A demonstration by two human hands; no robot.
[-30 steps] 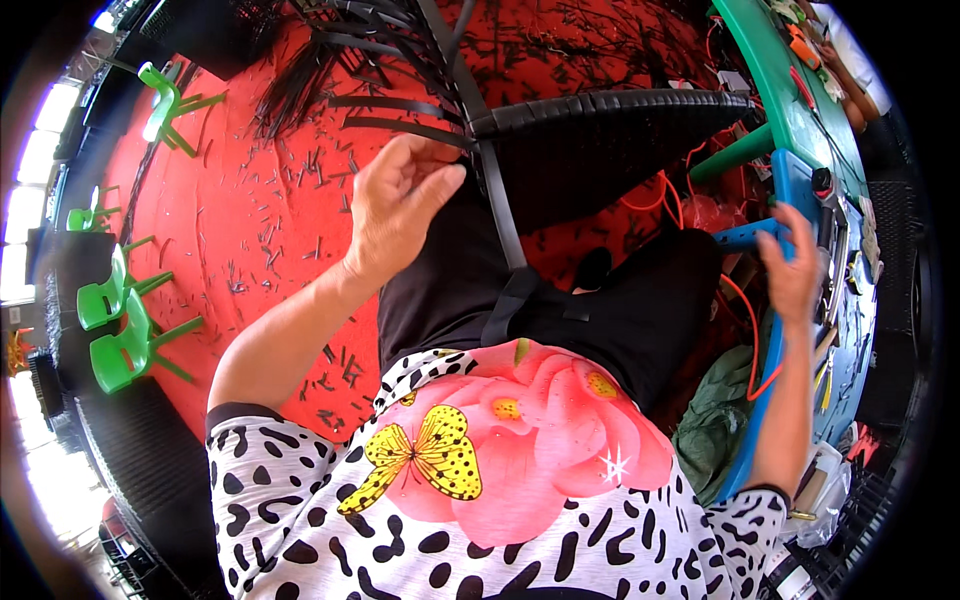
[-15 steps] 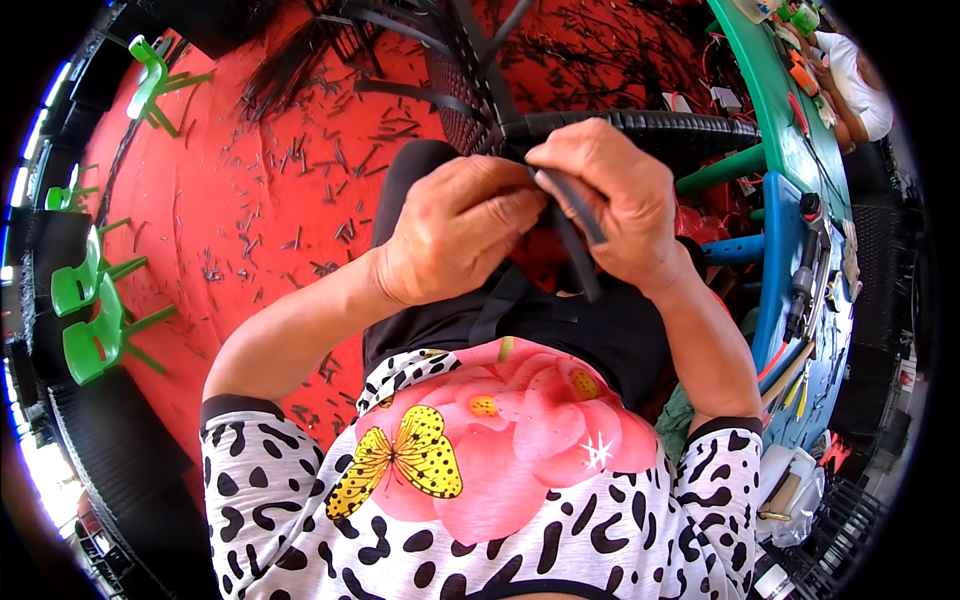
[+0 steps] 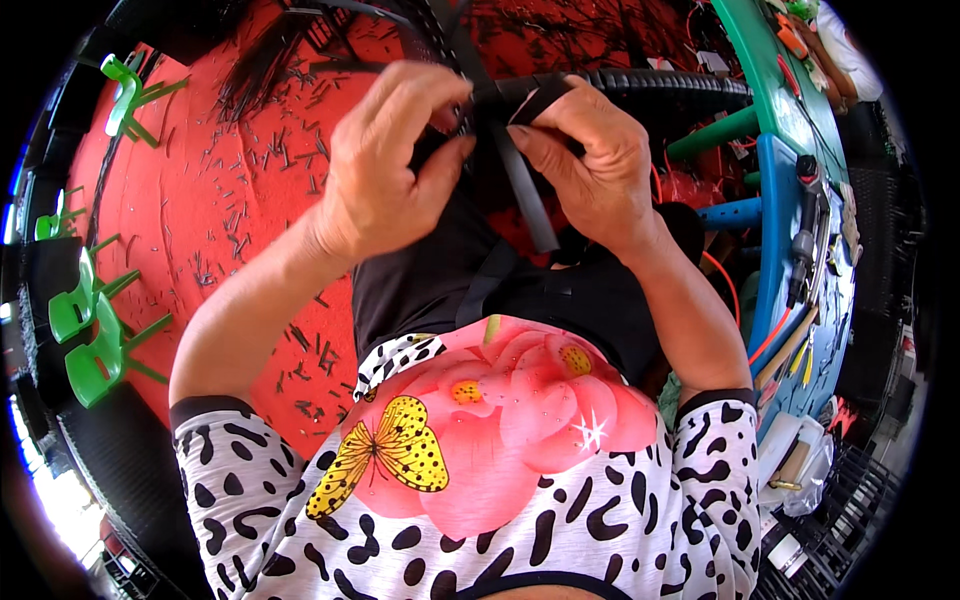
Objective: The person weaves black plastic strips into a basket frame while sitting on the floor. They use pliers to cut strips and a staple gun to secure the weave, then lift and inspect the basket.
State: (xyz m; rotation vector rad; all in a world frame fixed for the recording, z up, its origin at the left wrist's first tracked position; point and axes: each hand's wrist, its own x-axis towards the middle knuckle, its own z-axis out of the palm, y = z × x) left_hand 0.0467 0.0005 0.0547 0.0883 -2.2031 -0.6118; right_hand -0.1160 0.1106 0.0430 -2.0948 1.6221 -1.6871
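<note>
My right hand (image 3: 595,165) pinches a flat black strip (image 3: 545,98) between thumb and fingers, its end angled up beside the index finger. Another length of black strip (image 3: 528,195) hangs down between my two hands from the dark frame. My left hand (image 3: 385,165) is raised beside the frame's post, thumb and fingertips apart, with nothing visible between them. In front of me stands a dark piece of furniture with a strip-wrapped rail (image 3: 660,84) running to the right. Where the strips meet the frame is partly hidden by my fingers.
Cut black scraps (image 3: 290,150) litter the red floor. Green chairs (image 3: 95,350) stand at the left. To the right, a blue table (image 3: 775,230) holds a black power tool (image 3: 803,235) and other tools; beyond it is a green table (image 3: 755,70) with another person's arm beside it.
My hands have moved apart and farther from me. My left hand has let go and opened, shifting left; my right hand still grips strip. The hanging strip now shows between them.
</note>
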